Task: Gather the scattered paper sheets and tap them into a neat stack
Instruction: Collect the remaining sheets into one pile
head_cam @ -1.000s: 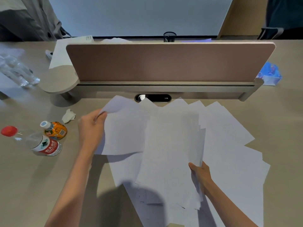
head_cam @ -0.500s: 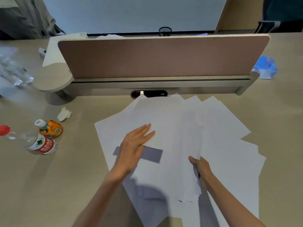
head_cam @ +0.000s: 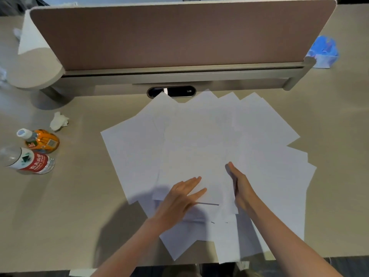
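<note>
Several white paper sheets [head_cam: 199, 144] lie fanned out and overlapping across the beige desk [head_cam: 69, 196]; some hang over its near edge. My left hand [head_cam: 179, 198] rests flat on the near part of the pile, fingers straight and pointing right. My right hand [head_cam: 240, 186] is just to its right and grips the right edge of a top bundle of sheets. Its thumb lies on top; its fingers are hidden under the paper.
A brown divider panel [head_cam: 179, 37] on a raised shelf closes off the back, with a cable port [head_cam: 171, 91] below it. On the left lie an orange bottle [head_cam: 43, 140], a water bottle [head_cam: 30, 161] and a crumpled tissue [head_cam: 59, 121]. A blue pack [head_cam: 324, 50] sits far right.
My left hand let go of the sheet it lifted at the left, which now lies on the pile, and slid back toward me. My right hand kept its hold on the bundle.
</note>
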Demonstrator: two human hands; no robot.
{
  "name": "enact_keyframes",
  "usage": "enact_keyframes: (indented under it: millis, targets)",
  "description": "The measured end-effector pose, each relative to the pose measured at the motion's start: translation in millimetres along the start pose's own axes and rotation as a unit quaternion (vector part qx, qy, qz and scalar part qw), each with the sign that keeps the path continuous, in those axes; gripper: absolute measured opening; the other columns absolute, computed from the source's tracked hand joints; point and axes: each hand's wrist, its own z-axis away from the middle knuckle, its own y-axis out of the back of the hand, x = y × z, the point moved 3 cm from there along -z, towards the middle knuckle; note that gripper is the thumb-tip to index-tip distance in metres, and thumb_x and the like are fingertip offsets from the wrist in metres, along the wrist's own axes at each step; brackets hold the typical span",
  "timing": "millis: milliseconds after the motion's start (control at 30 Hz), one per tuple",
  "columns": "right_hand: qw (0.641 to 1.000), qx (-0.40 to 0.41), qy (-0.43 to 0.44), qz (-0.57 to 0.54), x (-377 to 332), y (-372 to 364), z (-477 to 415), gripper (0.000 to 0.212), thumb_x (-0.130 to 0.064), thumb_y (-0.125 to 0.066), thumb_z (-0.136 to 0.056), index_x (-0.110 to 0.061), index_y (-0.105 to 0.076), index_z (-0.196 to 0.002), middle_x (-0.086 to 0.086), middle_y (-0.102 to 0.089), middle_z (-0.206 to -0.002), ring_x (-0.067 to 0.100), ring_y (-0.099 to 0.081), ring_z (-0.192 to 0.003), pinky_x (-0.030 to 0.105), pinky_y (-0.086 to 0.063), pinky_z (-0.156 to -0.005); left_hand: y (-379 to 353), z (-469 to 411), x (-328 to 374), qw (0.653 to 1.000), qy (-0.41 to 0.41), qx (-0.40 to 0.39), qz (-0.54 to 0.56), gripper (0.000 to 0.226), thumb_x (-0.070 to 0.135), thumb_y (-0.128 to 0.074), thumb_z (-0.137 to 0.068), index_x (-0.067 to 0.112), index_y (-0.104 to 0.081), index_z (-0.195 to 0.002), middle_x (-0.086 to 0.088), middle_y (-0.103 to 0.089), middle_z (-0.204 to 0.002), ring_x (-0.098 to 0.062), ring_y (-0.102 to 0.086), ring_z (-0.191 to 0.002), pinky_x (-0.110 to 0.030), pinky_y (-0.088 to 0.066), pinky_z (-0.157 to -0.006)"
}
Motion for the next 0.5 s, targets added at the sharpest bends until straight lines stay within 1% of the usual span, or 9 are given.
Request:
enact_keyframes:
  millis: [33, 100, 200, 233, 300, 333, 400, 467, 500]
  targets:
    - [1.000, 0.010, 0.004, 0.011, 1.1, 1.5, -0.5, 0.054, -0.048, -0.066, -0.084, -0.012, -0.062, -0.125, 0.004, -0.067, -0.123, 0.027, -0.062, -0.116, 0.047, -0.043, -0.105, -4.6, 4.3, 3.9, 1.000, 0.004, -0.016, 0.008, 0.047, 0.025, -0.048, -0.100, 0.028, -0.040, -0.146, -0.005, -0.028, -0.159, -0.023, -0.031, -0.145, -0.041, -0.033, -0.114]
    - [0.999, 0.018, 0.019, 0.026, 0.1, 3.8, -5.2, 0.058, -0.041, -0.073, -0.080, -0.009, -0.061, -0.126, 0.007, -0.067, -0.122, 0.029, -0.063, -0.114, 0.048, -0.043, -0.105, -8.7, 5.4, 7.6, 0.999, 0.011, -0.026, 0.016, 0.045, 0.037, -0.031, -0.104, 0.032, -0.034, -0.149, 0.002, -0.022, -0.161, -0.018, -0.021, -0.148, -0.038, -0.023, -0.118]
    - [0.997, 0.041, 0.036, 0.062, -4.2, 2.7, -8.9, 0.063, -0.030, -0.082, -0.073, -0.007, -0.059, -0.127, 0.009, -0.070, -0.117, 0.028, -0.065, -0.110, 0.047, -0.045, -0.104, -13.2, 7.8, 6.4, 1.000, 0.002, -0.028, -0.001, 0.048, 0.044, -0.020, -0.106, 0.031, -0.030, -0.151, 0.005, -0.017, -0.162, -0.015, -0.014, -0.150, -0.039, -0.019, -0.120]
    - [0.995, 0.047, 0.047, 0.076, -5.8, 0.8, -8.0, 0.058, -0.025, -0.082, -0.073, -0.006, -0.061, -0.124, 0.009, -0.070, -0.115, 0.027, -0.066, -0.107, 0.045, -0.048, -0.101, -14.9, 9.9, 7.3, 1.000, 0.002, -0.030, -0.006, 0.049, 0.045, -0.021, -0.105, 0.029, -0.029, -0.152, 0.004, -0.016, -0.163, -0.015, -0.013, -0.150, -0.040, -0.018, -0.119]
    - [0.989, 0.061, 0.071, 0.117, -7.2, -1.1, -7.7, 0.043, -0.009, -0.077, -0.079, -0.004, -0.062, -0.119, 0.008, -0.071, -0.108, 0.023, -0.068, -0.096, 0.037, -0.053, -0.089, -13.5, 12.2, 10.5, 0.999, 0.002, -0.033, 0.010, 0.052, 0.047, -0.023, -0.104, 0.028, -0.025, -0.153, 0.006, -0.011, -0.163, -0.013, -0.007, -0.151, -0.039, -0.012, -0.119]
    - [0.987, 0.071, 0.081, 0.122, -7.9, -1.5, -9.3, 0.039, -0.002, -0.073, -0.080, -0.005, -0.061, -0.117, 0.006, -0.069, -0.105, 0.020, -0.067, -0.091, 0.034, -0.053, -0.084, -10.7, 12.1, 9.5, 0.999, 0.004, -0.029, 0.019, 0.053, 0.048, -0.023, -0.104, 0.028, -0.022, -0.154, 0.007, -0.008, -0.164, -0.011, -0.004, -0.151, -0.038, -0.009, -0.120]
    - [0.986, 0.088, 0.103, 0.099, -9.0, -3.0, -10.6, 0.038, 0.010, -0.066, -0.082, -0.004, -0.058, -0.116, 0.005, -0.065, -0.099, 0.017, -0.062, -0.087, 0.031, -0.053, -0.085, -0.6, 11.6, 3.9, 1.000, 0.017, 0.003, 0.025, 0.053, 0.045, -0.023, -0.105, 0.026, -0.023, -0.154, 0.006, -0.010, -0.163, -0.011, -0.007, -0.150, -0.036, -0.010, -0.121]
    - [0.984, 0.109, 0.117, 0.076, -10.2, -1.8, -11.0, 0.036, 0.015, -0.062, -0.081, -0.002, -0.058, -0.112, 0.006, -0.063, -0.095, 0.020, -0.059, -0.086, 0.027, -0.051, -0.086, 12.3, 9.2, -8.7, 0.996, 0.058, 0.063, 0.034, 0.049, 0.040, -0.029, -0.105, 0.022, -0.034, -0.150, 0.000, -0.021, -0.161, -0.015, -0.023, -0.148, -0.035, -0.021, -0.118]
    - [0.984, 0.115, 0.120, 0.067, -10.9, -0.1, -10.5, 0.034, 0.017, -0.061, -0.080, -0.002, -0.058, -0.109, 0.005, -0.063, -0.092, 0.020, -0.058, -0.085, 0.025, -0.050, -0.084, 19.1, 7.6, -17.7, 0.989, 0.099, 0.099, 0.039, 0.047, 0.037, -0.033, -0.103, 0.020, -0.042, -0.147, -0.001, -0.029, -0.159, -0.017, -0.032, -0.144, -0.035, -0.027, -0.115]
